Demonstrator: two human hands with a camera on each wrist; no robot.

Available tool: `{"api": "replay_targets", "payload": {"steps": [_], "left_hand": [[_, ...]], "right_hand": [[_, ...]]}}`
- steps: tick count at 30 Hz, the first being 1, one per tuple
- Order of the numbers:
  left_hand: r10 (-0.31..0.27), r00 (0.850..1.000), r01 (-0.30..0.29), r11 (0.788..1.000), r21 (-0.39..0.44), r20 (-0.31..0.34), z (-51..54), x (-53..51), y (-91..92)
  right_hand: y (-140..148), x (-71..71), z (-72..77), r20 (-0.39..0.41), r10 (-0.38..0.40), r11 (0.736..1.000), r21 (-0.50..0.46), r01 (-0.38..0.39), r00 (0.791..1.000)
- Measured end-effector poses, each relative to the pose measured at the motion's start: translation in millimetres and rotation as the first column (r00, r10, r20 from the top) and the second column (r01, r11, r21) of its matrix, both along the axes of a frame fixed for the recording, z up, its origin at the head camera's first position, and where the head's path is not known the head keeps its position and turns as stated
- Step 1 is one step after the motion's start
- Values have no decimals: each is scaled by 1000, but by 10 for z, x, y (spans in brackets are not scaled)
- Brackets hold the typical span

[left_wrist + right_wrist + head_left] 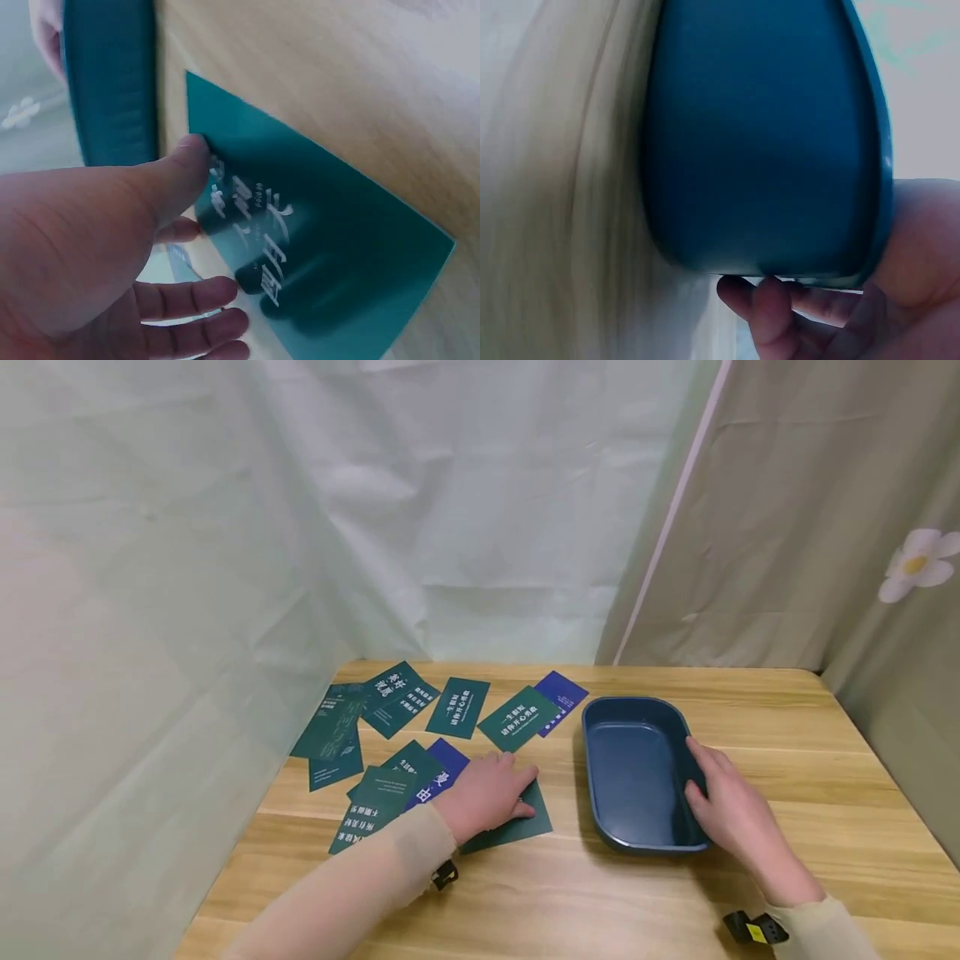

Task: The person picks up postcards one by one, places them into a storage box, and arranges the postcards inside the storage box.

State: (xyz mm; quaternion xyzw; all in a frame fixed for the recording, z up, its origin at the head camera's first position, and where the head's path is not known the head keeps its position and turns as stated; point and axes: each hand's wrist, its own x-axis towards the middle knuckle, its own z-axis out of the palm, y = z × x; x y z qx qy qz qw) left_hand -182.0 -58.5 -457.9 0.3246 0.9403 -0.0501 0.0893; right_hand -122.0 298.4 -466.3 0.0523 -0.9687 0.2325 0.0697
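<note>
The left hand (491,789) rests over a dark green card (512,833) at the front of the spread cards. In the left wrist view, the thumb of the left hand (97,247) touches one edge of the green card (330,217), with the other fingers loosely bent beside it. The card lies flat, white writing up. At the right side of a dark blue tub (637,777), the right hand (731,806) holds the wall. Seen from the right wrist, fingers of the right hand (817,315) bend against the tub (765,135).
Green cards (459,707) and blue cards (566,690) lie on the wooden table (795,727), several overlapping at the left. More overlapping cards (378,802) lie beside the left forearm. Curtains (510,527) hang behind and at both sides.
</note>
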Motion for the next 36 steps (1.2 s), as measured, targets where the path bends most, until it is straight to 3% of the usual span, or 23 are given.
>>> {"api": "replay_targets", "payload": {"steps": [9,18,22,27,31,36], "left_hand": [[157,983,-162,985,50,97,60,93,-176],[248,950,-269,958,96,188,70,126,-294],[271,941,-293,952,88,204,87,122,-292],[282,941,-303,948,95,187,99,147,-261],[296,940,-315,944,100,168,107,154,-228],[314,928,-339,934,108,203,126,151,-241]], "right_hand": [[-194,80,31,8,53,995,-85,-53,999],[-286,-65,-13,-22,-5,983,-182,1,1000],[-294,-185,-23,-38,-17,980,-196,9,999],[-309,-267,-30,24,-7,979,-202,12,1000],[-323,-280,-31,48,-8,979,-205,18,999],[-342,-266,-29,43,1,978,-209,8,999]]}}
